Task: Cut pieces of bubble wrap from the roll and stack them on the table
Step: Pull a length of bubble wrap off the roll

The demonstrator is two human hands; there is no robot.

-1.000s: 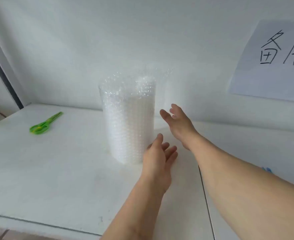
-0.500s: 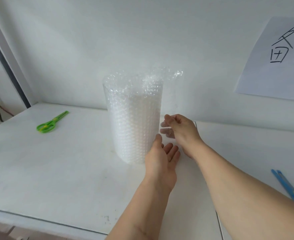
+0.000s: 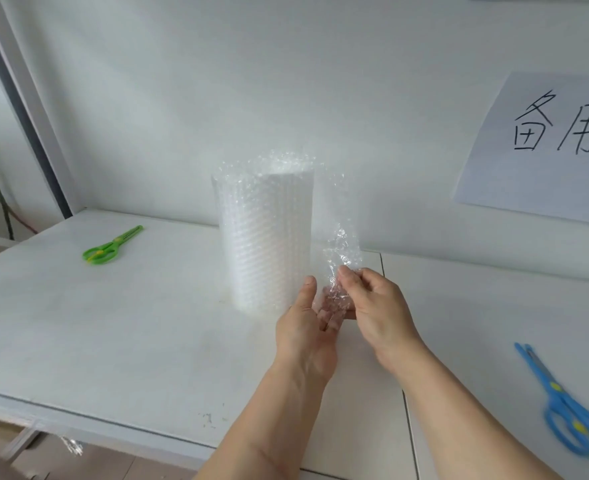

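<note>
Bubble wrap roll (image 3: 267,242) standing upright near the middle of the white tabletop (image 3: 113,327), well back from the front edge (image 3: 88,419) and close to the rear wall. Loose end of the wrap (image 3: 343,249) peeled off the roll's right side, hanging in the air just beside it, crumpled and clear. Right hand (image 3: 376,306) pinching that loose end, thumb and fingers (image 3: 346,275) curled onto the film. Left hand (image 3: 306,332) just below and left of it, thumb raised beside the roll's lower right side, fingers partly behind the film; cannot tell whether they grip it or only lie against it.

Green scissors (image 3: 111,245) lying far to the left, near the tabletop's back-left corner, well apart from the roll. Blue scissors (image 3: 563,401) lying at the right, near the picture's edge, well apart from both hands. Seam (image 3: 395,341) running front to back across the tabletop, just right of the hands. Broad bare surface between roll and green scissors, and between hands and front edge.

Paper sheet (image 3: 542,150) fixed on the wall at upper right, handwritten in black: 备用.
</note>
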